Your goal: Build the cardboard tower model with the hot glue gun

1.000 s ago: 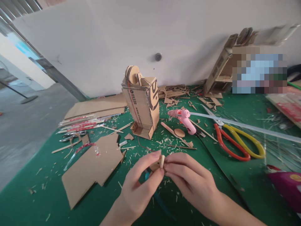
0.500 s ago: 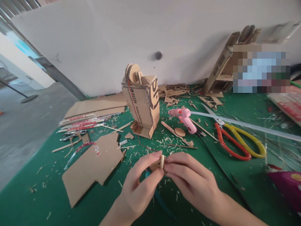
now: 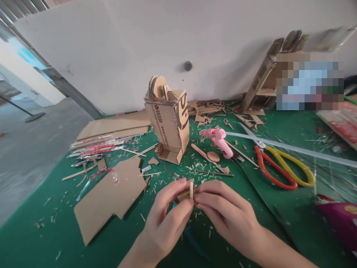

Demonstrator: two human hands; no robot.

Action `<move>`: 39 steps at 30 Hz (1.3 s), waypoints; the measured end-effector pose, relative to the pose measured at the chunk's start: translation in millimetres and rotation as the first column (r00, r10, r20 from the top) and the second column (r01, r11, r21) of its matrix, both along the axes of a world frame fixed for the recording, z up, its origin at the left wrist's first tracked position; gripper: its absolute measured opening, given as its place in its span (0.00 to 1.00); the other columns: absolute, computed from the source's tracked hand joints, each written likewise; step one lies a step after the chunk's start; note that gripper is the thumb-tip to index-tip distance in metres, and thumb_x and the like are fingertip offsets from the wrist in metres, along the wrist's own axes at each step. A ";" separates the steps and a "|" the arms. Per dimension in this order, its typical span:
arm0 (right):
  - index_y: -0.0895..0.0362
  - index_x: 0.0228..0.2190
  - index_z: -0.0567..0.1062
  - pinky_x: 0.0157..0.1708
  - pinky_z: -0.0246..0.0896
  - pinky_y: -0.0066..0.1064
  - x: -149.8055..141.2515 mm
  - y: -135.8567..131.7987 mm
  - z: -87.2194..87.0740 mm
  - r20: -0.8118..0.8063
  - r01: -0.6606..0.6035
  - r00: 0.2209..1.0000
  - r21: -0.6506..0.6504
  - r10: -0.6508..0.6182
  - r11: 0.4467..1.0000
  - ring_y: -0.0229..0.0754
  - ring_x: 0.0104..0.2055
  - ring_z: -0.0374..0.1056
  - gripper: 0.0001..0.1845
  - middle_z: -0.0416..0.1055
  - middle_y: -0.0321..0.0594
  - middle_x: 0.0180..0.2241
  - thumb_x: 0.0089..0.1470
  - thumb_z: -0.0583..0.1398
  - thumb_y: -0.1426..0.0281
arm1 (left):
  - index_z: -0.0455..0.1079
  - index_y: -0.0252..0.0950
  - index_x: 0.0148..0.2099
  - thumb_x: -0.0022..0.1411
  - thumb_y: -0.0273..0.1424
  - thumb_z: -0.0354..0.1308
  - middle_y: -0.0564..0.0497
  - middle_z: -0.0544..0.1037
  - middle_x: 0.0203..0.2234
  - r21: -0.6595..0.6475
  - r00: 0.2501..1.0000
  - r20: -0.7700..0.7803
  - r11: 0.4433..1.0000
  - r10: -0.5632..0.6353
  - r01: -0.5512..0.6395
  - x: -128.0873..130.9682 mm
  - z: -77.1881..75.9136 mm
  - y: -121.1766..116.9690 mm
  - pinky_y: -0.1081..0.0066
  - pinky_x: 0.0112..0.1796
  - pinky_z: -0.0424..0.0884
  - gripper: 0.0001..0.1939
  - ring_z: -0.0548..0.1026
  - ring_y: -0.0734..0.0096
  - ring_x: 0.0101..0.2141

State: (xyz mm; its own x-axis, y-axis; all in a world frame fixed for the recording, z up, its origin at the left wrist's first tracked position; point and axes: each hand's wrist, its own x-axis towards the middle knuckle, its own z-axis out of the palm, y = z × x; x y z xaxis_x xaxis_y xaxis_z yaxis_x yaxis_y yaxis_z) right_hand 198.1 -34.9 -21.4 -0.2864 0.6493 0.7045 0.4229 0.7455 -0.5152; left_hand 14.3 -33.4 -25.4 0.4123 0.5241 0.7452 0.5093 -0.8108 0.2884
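Between my hands, close to me, is a small cardboard piece (image 3: 184,195) with a short wooden stick (image 3: 191,190) standing upright at it. My left hand (image 3: 169,214) is closed on the left side, thumb and forefinger at the stick and cardboard. My right hand (image 3: 227,204) pinches the cardboard's right edge; its fingertips hide much of that end. Beneath the hands lies a blue-handled tool (image 3: 192,242), partly covered. Beyond them stands a tall cardboard box (image 3: 170,126) with a round cardboard wheel on top and a thin red string hanging down to the table.
A pink glue gun (image 3: 219,140) with a long glue stick lies right of the box. Large scissors (image 3: 279,169) with red and yellow handles are farther right. A flat cardboard sheet (image 3: 111,197) lies at left, wrapped sticks (image 3: 97,144) behind it. Wood shavings litter the green table.
The wooden stick has shifted very slightly left and now stands straighter between my fingers. Both hands keep their hold; everything else stays in place.
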 end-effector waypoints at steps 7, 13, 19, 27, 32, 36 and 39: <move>0.58 0.41 0.71 0.38 0.71 0.27 2.0 -0.6 1.7 -0.001 -0.011 1.000 -0.009 0.011 1.000 0.38 0.39 0.71 0.10 0.70 0.44 0.38 0.58 0.56 0.80 | 0.58 0.38 0.63 0.62 0.17 0.55 0.42 0.67 0.55 -0.110 0.993 0.100 0.992 -0.058 0.069 1.1 1.4 -3.3 0.68 0.49 0.76 0.29 0.73 0.62 0.52; 0.58 0.39 0.72 0.37 0.72 0.28 1.4 0.8 1.8 -0.010 0.008 1.000 -0.008 -0.009 1.000 0.38 0.38 0.71 0.09 0.71 0.44 0.37 0.58 0.56 0.80 | 0.55 0.43 0.65 0.67 0.22 0.48 0.42 0.73 0.51 -0.236 0.992 0.127 0.971 -0.018 0.048 0.6 -3.6 -3.1 0.70 0.42 0.80 0.26 0.76 0.64 0.48; 0.57 0.41 0.72 0.36 0.73 0.28 0.3 0.3 3.0 -0.010 -0.005 1.000 -0.013 0.004 1.000 0.39 0.38 0.71 0.10 0.71 0.44 0.37 0.58 0.56 0.79 | 0.57 0.42 0.62 0.58 0.16 0.58 0.43 0.64 0.58 -0.032 1.000 0.008 0.999 0.005 -0.005 -2.2 -7.4 1.0 0.62 0.49 0.75 0.33 0.71 0.59 0.54; 0.58 0.40 0.72 0.38 0.72 0.28 4.3 2.1 1.2 0.006 0.033 0.999 0.038 -0.033 0.999 0.39 0.39 0.71 0.11 0.71 0.44 0.38 0.57 0.56 0.80 | 0.66 0.36 0.43 0.57 0.19 0.58 0.43 0.71 0.45 -0.205 0.950 0.300 0.978 0.087 -0.025 -2.9 6.7 4.8 0.60 0.46 0.74 0.12 0.74 0.60 0.48; 0.57 0.40 0.73 0.38 0.73 0.30 4.5 1.7 0.1 0.092 0.068 0.993 0.086 -0.076 0.994 0.40 0.39 0.72 0.11 0.71 0.45 0.38 0.57 0.56 0.80 | 0.69 0.37 0.35 0.62 0.21 0.55 0.51 0.77 0.32 -0.450 0.841 0.465 0.892 0.276 -0.044 -1.9 12.1 10.4 0.74 0.36 0.77 0.06 0.78 0.72 0.35; 0.55 0.40 0.73 0.39 0.73 0.27 3.7 0.7 2.8 0.043 0.079 0.996 0.021 -0.080 0.997 0.39 0.39 0.74 0.11 0.73 0.42 0.38 0.57 0.57 0.78 | 0.70 0.36 0.36 0.63 0.25 0.56 0.51 0.79 0.33 -0.530 0.787 0.497 0.846 0.366 -0.059 2.6 12.0 11.9 0.74 0.34 0.77 0.03 0.79 0.73 0.31; 0.53 0.40 0.73 0.39 0.74 0.24 3.5 0.2 5.1 -0.022 0.081 0.996 -0.057 -0.082 0.995 0.39 0.38 0.75 0.11 0.75 0.39 0.36 0.56 0.59 0.78 | 0.70 0.36 0.38 0.63 0.27 0.56 0.50 0.78 0.34 -0.548 0.772 0.510 0.835 0.380 -0.049 3.4 11.3 12.4 0.73 0.34 0.77 0.02 0.79 0.72 0.31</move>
State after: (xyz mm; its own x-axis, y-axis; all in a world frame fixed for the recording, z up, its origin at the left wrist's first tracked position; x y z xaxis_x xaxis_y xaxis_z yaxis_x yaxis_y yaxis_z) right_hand 201.7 -34.6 -16.3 -0.2144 0.7081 0.6728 0.4679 0.6791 -0.5657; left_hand 17.7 -20.9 -14.0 -0.1796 0.8908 0.4174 0.2499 -0.3690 0.8952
